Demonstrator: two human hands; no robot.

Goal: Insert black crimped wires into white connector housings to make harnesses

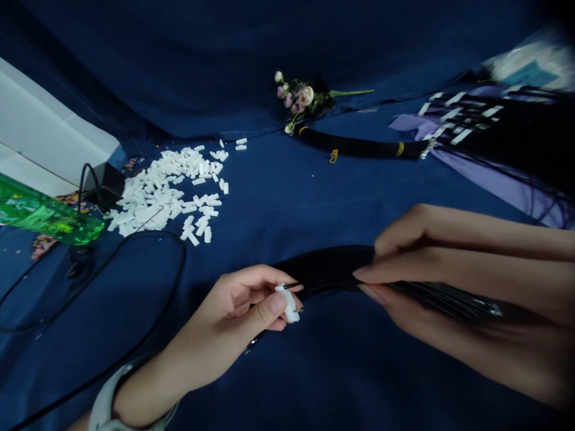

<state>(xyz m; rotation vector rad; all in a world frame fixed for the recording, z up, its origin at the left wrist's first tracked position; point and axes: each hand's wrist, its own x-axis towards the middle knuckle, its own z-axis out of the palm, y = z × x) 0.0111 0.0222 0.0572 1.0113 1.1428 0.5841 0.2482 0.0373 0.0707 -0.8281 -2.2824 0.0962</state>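
Observation:
Between the thumb and fingers of my left hand (pixel 258 302) is a small white plastic connector housing (pixel 288 303). Thin dark wire shows at its upper edge, and a small metallic end shows at its lower right. My right hand (pixel 431 281) is to the right, its thumb and fingertips closed at a black wire over the bundle; the exact grip is partly hidden. A curved bundle of black wires (pixel 330 268) lies on the cloth beneath both hands, shiny metal tips showing at its ends. A pale band circles my left wrist.
A pile of white connector housings (pixel 155 188) spreads at left, beside a green bottle (pixel 54 215) and a black cable (pixel 182 263). Behind lie artificial flowers (pixel 300 99) and a banded black wire bundle (pixel 359 145). Wires with white connectors (pixel 458 117) rest on purple material at right.

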